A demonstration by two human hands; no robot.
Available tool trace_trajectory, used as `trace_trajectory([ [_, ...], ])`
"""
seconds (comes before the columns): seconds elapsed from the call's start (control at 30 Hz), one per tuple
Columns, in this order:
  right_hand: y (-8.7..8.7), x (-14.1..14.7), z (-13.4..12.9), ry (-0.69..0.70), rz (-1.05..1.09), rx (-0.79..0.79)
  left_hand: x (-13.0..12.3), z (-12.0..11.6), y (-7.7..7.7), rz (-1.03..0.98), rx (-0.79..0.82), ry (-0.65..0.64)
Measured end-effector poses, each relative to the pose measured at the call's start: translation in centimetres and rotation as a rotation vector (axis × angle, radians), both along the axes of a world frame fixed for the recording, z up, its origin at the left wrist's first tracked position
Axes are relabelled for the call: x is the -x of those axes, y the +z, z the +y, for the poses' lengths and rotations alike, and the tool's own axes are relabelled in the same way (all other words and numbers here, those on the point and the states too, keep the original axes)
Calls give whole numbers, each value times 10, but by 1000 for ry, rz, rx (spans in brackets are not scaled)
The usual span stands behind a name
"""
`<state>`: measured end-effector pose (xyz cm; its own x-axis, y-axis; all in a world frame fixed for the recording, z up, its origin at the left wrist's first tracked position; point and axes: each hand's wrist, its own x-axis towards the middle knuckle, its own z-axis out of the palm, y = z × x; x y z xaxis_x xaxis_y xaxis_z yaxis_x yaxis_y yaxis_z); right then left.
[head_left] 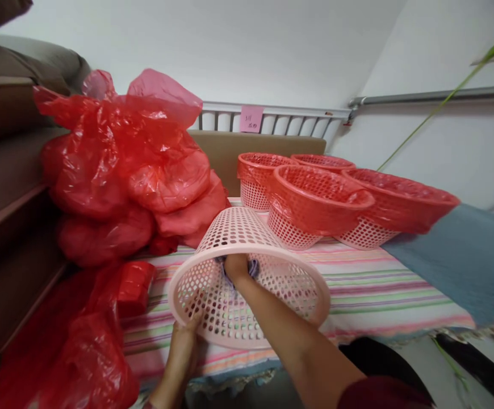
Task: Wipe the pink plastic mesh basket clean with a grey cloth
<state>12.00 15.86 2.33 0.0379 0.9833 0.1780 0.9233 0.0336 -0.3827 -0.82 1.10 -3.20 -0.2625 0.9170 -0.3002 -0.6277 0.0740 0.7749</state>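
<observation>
A pale pink perforated basket [241, 227] lies on its side on a striped cloth [366, 284], its mouth facing me. My left hand [186, 335] grips the basket's rim at the lower left, thumb over the edge. My right hand [236, 267] reaches deep inside the basket, closed on a bluish-purple cloth [253, 268] that pokes out around the fingers. Behind stand several upright baskets lined with red plastic bags, the nearest one [321, 196] just beyond the tipped basket.
Filled red plastic bags [145, 159] are heaped at the left. A roll of red bags [135, 287] lies below them. Brown cushions [12, 147] rise at the far left. A blue cloth [464, 261] covers the right side. A radiator [289, 122] with a pink note stands behind.
</observation>
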Motion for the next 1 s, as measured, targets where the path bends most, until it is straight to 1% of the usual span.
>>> trace_trajectory([
  [0.07,-2,-2,13,-2,-8,-27,4,0,2,9,17,-19],
  [0.17,-7,-4,21,23,-42,-7,14,2,11,59,25,-35],
  [0.27,-8,-4,20,45,-72,23,24,6,23,118,-12,4],
  [0.33,-6,-2,12,51,-94,50,26,9,28,117,-52,21],
  [0.4,-4,0,-6,53,-116,84,25,10,28,96,-63,10],
  [0.43,-4,2,-21,64,-126,95,24,11,27,82,-59,9],
  [0.5,-7,3,-57,125,-138,99,23,10,25,53,-53,26],
  [0.57,-12,4,-99,233,-124,95,22,8,24,33,-54,36],
  [0.63,-16,2,-137,316,-81,107,20,4,24,49,-71,4],
  [0.7,-17,-1,-161,358,-40,136,18,0,24,59,-84,-19],
  [0.73,-17,-2,-165,362,-25,153,17,0,24,59,-80,-13],
  [0.77,-15,-3,-165,353,-18,168,16,-1,22,61,-72,4],
  [0.83,-12,-3,-149,294,-31,179,14,0,18,81,-66,51],
  [0.9,-9,-1,-118,197,-70,149,13,1,14,108,-79,77],
  [1.0,-6,5,-63,71,-104,89,13,1,11,85,-67,53],
])
